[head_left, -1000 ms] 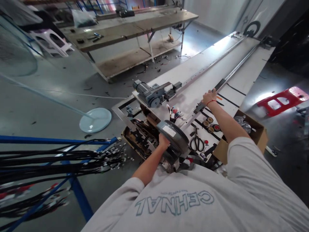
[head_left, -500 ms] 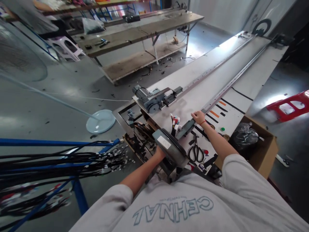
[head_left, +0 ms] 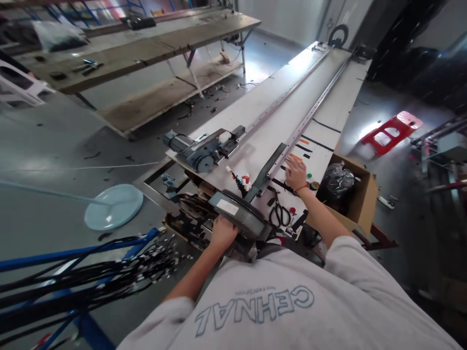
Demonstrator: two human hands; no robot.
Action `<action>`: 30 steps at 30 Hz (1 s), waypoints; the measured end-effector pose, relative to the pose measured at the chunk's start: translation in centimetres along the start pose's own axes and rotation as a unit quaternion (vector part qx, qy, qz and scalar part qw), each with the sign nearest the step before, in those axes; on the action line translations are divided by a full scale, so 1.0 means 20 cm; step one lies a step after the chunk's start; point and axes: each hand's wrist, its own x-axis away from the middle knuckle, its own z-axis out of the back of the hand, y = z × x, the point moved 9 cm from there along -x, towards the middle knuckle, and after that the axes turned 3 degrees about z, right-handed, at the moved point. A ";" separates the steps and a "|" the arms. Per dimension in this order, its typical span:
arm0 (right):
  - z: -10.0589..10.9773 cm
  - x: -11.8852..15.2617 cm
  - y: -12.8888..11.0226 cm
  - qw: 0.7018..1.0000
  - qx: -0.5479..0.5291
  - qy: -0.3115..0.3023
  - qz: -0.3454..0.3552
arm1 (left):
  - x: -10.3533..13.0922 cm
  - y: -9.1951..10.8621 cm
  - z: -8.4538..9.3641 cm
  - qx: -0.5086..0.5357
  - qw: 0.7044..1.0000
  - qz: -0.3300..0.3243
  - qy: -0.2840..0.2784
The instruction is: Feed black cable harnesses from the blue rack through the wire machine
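My right hand [head_left: 296, 174] has loosely spread fingers; just left of them lies the long, dark-grey metal bar [head_left: 269, 167]. My left hand [head_left: 223, 232] is at the round, grey housing [head_left: 251, 222]; its grip I cannot tell. The step seems bar positioning; the next move calls for steady support.

Scissors [head_left: 280, 215] lie on the table [head_left: 275, 129] between wheel [head_left: 248, 221] and box [head_left: 368, 200]

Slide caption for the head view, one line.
Left hand at a labelled round grey housing, right hand open beside a metal rail, scissors lying nearby on the white workbench.
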 end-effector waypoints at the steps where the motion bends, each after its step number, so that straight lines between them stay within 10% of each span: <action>1: -0.04 0.07 0.18 0.996 0.025 -0.038 -0.081 | 0.06 -0.05 0.04 -0.023 1.000 -0.003 0.019; 4: -0.17 0.24 0.55 0.958 0.067 -0.168 -0.224 | 0.23 -0.24 0.10 -0.060 0.997 0.043 0.024; 7: -0.23 0.26 0.64 0.943 0.082 -0.225 -0.229 | 0.33 -0.37 0.09 -0.076 0.993 0.093 -0.012; 23: -0.24 0.23 0.60 0.917 0.108 -0.240 -0.299 | 0.54 -0.49 0.11 -0.029 0.996 0.085 0.018; 30: -0.22 0.22 0.48 0.952 0.099 -0.167 -0.238 | 0.74 -0.94 0.22 -0.048 0.991 0.124 0.024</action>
